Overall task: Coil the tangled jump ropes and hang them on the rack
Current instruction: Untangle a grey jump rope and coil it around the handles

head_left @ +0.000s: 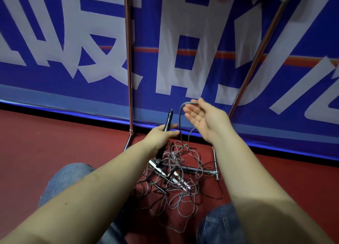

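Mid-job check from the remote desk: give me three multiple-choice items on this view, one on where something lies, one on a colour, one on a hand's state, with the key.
1. Where does the tangled pile of ropes lie?
A. on the red floor between the person's knees
B. hung on the rack
C. on a table

2. What colour is the handle in the left hand?
A. white
B. black
C. yellow

3. How is the right hand placed?
A. clenched in a fist, empty
B. flat on the floor
C. open, palm up, with a grey cord looped over its fingertips

Key:
1 A, the heap rests on the floor before the blue banner.
2 B, the handle gripped by the left hand is dark black.
3 C, the fingers are spread and the cord hangs from them.
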Motion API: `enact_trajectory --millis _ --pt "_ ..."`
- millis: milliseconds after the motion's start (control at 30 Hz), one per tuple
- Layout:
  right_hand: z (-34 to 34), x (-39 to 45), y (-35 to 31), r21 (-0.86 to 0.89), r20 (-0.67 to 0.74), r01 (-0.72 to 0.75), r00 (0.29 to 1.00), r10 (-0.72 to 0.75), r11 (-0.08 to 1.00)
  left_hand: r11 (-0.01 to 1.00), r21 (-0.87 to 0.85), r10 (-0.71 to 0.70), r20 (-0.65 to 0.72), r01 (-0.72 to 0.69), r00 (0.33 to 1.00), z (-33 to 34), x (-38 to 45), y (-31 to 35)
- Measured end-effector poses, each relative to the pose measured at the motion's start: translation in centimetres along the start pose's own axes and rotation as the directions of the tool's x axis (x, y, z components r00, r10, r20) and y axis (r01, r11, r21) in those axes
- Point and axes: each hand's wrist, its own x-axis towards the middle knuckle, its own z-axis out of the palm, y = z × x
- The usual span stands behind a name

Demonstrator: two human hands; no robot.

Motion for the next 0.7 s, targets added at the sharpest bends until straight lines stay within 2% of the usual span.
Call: enact_trajectory --millis 100,233,333,400,500,600,700 --pt "0.9 -0.9 -1.5 0.041 0.070 0.012 0.997 -0.014 0.999 0.997 0.052 0.054 -0.017 -0.053 0.998 0.3 0.4 0.2" --pt "0.8 -1.3 -2.0 0.054 0.128 0.046 0.990 -0.053 0.997 0.993 0.031 0.114 -0.038 -0.113 0.993 0.3 0.2 0.3" --pt "-0.2 -1.1 -1.0 -0.179 0.129 0.132 0.986 -0.110 0.975 0.988 -0.075 0.135 -0.044 -0.138 0.990 0.2 -0.3 0.5" --pt "-1.2 -0.6 1.0 -0.448 0.103 0.147 0.988 -0.112 0.882 0.980 -0.155 0.118 -0.035 -0.122 0.992 0.0 -0.6 0.7" --pt "-2.4 0.1 5.0 -0.761 0.106 0.144 0.990 -0.098 0.633 0.964 -0.258 0.085 0.047 -0.070 0.995 0.2 -1.3 1.4" --pt "-3.6 0.8 8.4 -0.863 0.134 0.153 0.988 -0.075 0.481 0.938 -0.346 0.046 0.148 0.008 0.988 1.1 -2.2 2.3" --pt "-4.6 0.9 9.4 -0.922 0.090 0.133 0.987 -0.132 0.364 0.910 -0.411 0.034 0.202 0.054 0.979 1.3 -2.9 3.3"
